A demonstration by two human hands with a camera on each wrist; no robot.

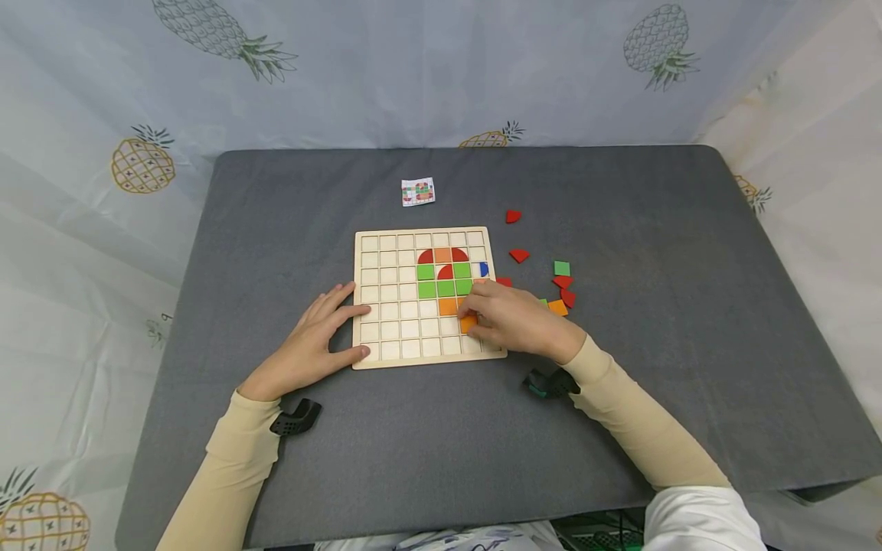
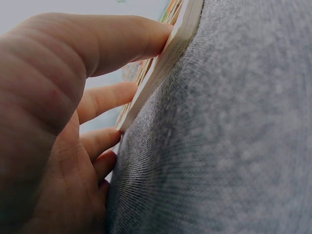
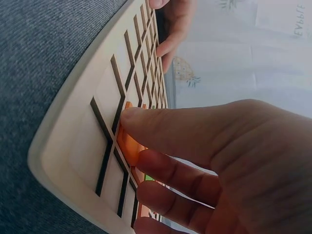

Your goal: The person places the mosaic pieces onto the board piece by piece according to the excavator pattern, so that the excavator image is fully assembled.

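Note:
A wooden grid board [image 1: 389, 312] lies on the table, with red curved pieces [image 1: 459, 254], green squares [image 1: 427, 290] and orange squares [image 1: 447, 307] set in its cells. My right hand [image 1: 517, 315] is over the board's lower right part. In the right wrist view its thumb and index finger pinch an orange square tile [image 3: 129, 146] down at a cell. My left hand [image 1: 310, 337] spreads along the board's left edge, thumb and fingertips touching the rim, fingers fairly straight. The right hand hides some cells on that side.
A small printed pattern card [image 1: 418, 192] lies beyond the board. To the right are loose red pieces [image 1: 520, 255], a green square [image 1: 562, 268] and an orange piece [image 1: 557, 308]. One blue piece [image 1: 484, 269] sits near the board's right rim. Grey cloth [image 1: 661, 321] covers the table.

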